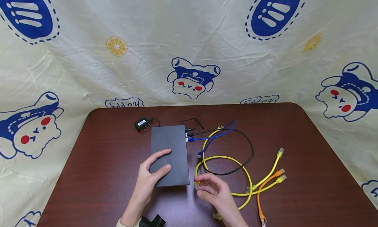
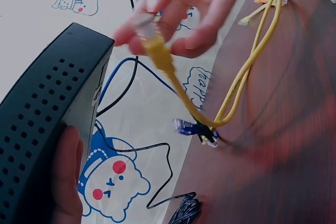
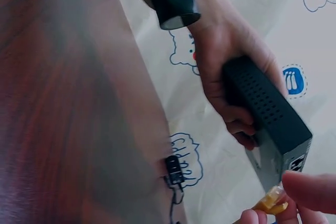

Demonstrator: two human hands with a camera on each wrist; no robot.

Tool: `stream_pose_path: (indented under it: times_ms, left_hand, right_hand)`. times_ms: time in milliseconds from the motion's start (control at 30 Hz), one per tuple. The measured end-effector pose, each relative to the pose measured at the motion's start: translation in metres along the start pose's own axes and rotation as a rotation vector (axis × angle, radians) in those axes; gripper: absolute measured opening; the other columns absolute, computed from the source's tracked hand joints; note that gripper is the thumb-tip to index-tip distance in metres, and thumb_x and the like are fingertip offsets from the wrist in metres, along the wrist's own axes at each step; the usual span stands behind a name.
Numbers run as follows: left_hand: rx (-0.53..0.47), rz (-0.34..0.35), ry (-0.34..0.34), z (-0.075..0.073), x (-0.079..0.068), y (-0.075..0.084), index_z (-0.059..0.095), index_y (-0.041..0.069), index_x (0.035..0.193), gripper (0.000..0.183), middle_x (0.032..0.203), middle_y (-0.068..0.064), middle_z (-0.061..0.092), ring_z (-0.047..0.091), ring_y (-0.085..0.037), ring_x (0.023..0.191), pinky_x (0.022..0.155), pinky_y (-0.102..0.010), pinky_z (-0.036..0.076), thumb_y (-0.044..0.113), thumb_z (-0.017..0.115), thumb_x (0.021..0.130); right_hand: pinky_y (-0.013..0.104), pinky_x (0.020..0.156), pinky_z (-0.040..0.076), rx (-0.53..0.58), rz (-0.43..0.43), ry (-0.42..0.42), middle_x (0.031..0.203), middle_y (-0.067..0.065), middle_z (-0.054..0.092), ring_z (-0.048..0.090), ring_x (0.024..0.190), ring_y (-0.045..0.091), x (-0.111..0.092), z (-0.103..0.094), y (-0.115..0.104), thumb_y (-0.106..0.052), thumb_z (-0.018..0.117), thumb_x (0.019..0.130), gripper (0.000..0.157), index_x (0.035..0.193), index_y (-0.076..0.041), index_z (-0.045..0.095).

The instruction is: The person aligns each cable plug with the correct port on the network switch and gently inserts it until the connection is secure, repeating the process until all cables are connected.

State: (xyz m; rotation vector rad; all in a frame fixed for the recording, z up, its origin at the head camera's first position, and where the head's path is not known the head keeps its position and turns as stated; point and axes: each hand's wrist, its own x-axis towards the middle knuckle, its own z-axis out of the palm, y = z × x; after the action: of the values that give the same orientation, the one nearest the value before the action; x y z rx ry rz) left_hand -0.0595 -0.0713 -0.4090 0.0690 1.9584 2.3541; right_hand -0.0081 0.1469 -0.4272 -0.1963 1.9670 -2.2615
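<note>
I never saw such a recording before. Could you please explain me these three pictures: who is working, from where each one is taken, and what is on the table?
There is no machine here: a person works with two bare hands. The wide picture comes from a camera worn on the head, looking forward and down. The other two come from cameras worn on the left and right wrists, so they show the work closer and tilted.

The left hand grips a dark grey box. The right hand pinches a yellow plug. A blue cable and a black cable are connected to the box's side. On the brown table there are also yellow cables, an orange cable and a black power adapter.
</note>
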Motion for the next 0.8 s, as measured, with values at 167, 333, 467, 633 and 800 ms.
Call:
stream_pose_path:
  times_ms: [167, 333, 467, 633, 800]
  left_hand:
    - [0.006, 0.005, 0.0, 0.0, 0.0, -0.001, 0.065, 0.008, 0.121, 0.039, 0.122, -0.007, 0.058, 0.054, -0.023, 0.104, 0.072, -0.03, 0.052, 0.001, 0.07, 0.083]
    - [0.014, 0.004, 0.001, 0.001, 0.0, -0.001, 0.066, 0.009, 0.121, 0.039, 0.123, -0.006, 0.058, 0.053, -0.023, 0.105, 0.073, -0.03, 0.051, 0.001, 0.07, 0.083]
    - [0.017, 0.006, 0.005, 0.002, -0.001, -0.001, 0.066, 0.009, 0.121, 0.04, 0.122, -0.006, 0.058, 0.053, -0.023, 0.105, 0.074, -0.029, 0.051, 0.001, 0.07, 0.082]
    - [0.014, 0.003, 0.007, 0.002, -0.001, -0.002, 0.066, 0.01, 0.121, 0.04, 0.122, -0.007, 0.058, 0.053, -0.023, 0.105, 0.074, -0.029, 0.051, 0.001, 0.07, 0.082]
    - [0.022, 0.0, 0.013, 0.002, -0.001, -0.003, 0.066, 0.01, 0.121, 0.04, 0.122, -0.006, 0.059, 0.052, -0.022, 0.106, 0.075, -0.029, 0.051, 0.002, 0.071, 0.082]
  right_hand:
    - [0.027, 0.08, 0.051, -0.016, -0.112, 0.047, 0.107, 0.012, 0.062, 0.062, 0.093, 0.015, 0.003, 0.004, -0.005, 0.014, 0.065, 0.08, 0.028, 0.107, 0.011, 0.061]
    - [0.026, 0.08, 0.051, 0.0, -0.203, 0.086, 0.108, 0.014, 0.061, 0.061, 0.093, 0.015, 0.006, 0.009, -0.013, 0.014, 0.064, 0.081, 0.026, 0.106, 0.005, 0.064]
    - [0.026, 0.081, 0.051, 0.003, -0.31, 0.108, 0.108, 0.015, 0.062, 0.061, 0.096, 0.017, 0.009, 0.014, -0.019, 0.017, 0.061, 0.082, 0.027, 0.106, 0.005, 0.065]
    - [0.026, 0.082, 0.05, -0.032, -0.422, 0.135, 0.108, 0.014, 0.062, 0.062, 0.099, 0.018, 0.013, 0.017, -0.027, 0.018, 0.06, 0.083, 0.027, 0.107, 0.006, 0.065]
    - [0.025, 0.083, 0.049, -0.084, -0.526, 0.141, 0.108, 0.016, 0.062, 0.061, 0.101, 0.019, 0.017, 0.019, -0.038, 0.019, 0.059, 0.084, 0.025, 0.106, 0.008, 0.064]
